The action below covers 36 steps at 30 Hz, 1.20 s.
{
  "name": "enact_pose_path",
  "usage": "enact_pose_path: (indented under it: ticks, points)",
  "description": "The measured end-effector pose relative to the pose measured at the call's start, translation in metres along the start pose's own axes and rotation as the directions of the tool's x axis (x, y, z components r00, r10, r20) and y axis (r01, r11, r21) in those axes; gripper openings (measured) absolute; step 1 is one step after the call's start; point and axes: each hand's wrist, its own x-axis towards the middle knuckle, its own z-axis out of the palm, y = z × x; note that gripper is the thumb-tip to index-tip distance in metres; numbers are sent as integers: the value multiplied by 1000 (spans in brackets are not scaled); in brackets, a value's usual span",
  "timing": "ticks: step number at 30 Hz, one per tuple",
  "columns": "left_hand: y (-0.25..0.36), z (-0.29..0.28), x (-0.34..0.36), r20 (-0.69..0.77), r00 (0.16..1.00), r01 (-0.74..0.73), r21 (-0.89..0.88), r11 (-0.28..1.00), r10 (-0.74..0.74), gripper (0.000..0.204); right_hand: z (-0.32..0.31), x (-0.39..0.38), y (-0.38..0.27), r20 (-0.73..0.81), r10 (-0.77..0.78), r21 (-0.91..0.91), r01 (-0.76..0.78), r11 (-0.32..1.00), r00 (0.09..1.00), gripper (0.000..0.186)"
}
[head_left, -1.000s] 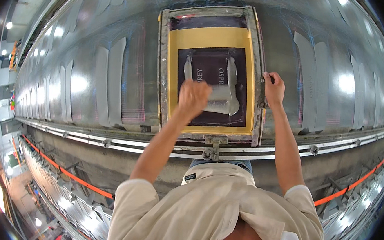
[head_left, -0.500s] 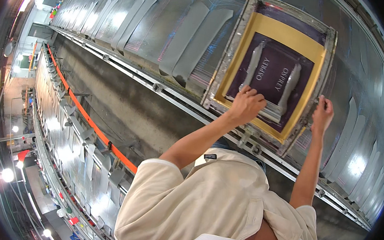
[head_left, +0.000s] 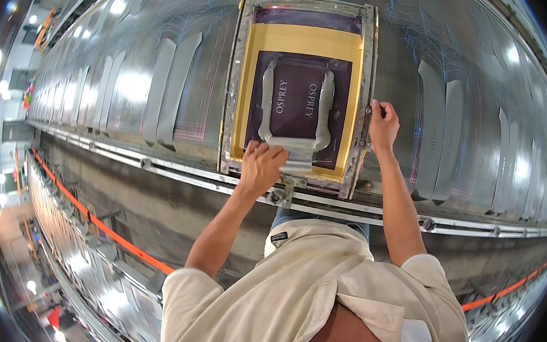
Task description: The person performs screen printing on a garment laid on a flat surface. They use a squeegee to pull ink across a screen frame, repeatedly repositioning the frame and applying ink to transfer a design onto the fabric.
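A screen-printing frame (head_left: 367, 56) lies on the long table, its yellow-bordered dark purple mesh (head_left: 299, 125) bearing light lettering. Thick grey ink (head_left: 267, 100) runs in two upright bands beside the lettering, joined by a smear near the bottom. My left hand (head_left: 262, 167) is closed on a flat silver-grey squeegee (head_left: 296, 164) at the mesh's near end; part of the tool is hidden under my fingers. At the frame's right edge, my right hand (head_left: 384, 123) has its fingers curled in, thumb side against the rail; whether it grips the rail is hard to see.
Grey strip-shaped pieces (head_left: 163, 91) lie in pairs along the table on both sides of the frame, with more grey pieces (head_left: 448, 143) on the right. A metal rail (head_left: 202, 179) edges the table near me. An orange bar (head_left: 108, 232) runs along a second table behind.
The view has turned, so the frame now appears straighter and further left. My left hand has drawn the squeegee to the mesh's near end. My right hand stays by the frame's right edge.
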Motion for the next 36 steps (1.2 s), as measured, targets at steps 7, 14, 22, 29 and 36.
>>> enact_pose_path:
  ticks: [7, 14, 22, 29, 36]
  points:
    - [-27, -5, 21, 14, 998, -68, -38, 997, 69, 23, 12, 10, -20, -60, 12, -143, -20, 990, 998, 34]
    - [-134, 13, 193, 105, 966, -233, -39, 972, 236, 24, 16, 7, -34, -68, 29, -125, -37, 992, 997, 33]
    - [-144, 11, 237, 149, 972, -184, -4, 983, 182, 14, 23, 5, -34, -94, 2, -140, -15, 990, 996, 33]
    - [-75, -1, 84, 163, 963, -183, -181, 966, 213, 12, 12, 6, -35, -99, 62, -131, -74, 989, 993, 35]
    - [-128, -1, 189, 217, 958, -203, 48, 978, 189, 23, 18, 7, -52, -40, 80, -237, -87, 967, 996, 34]
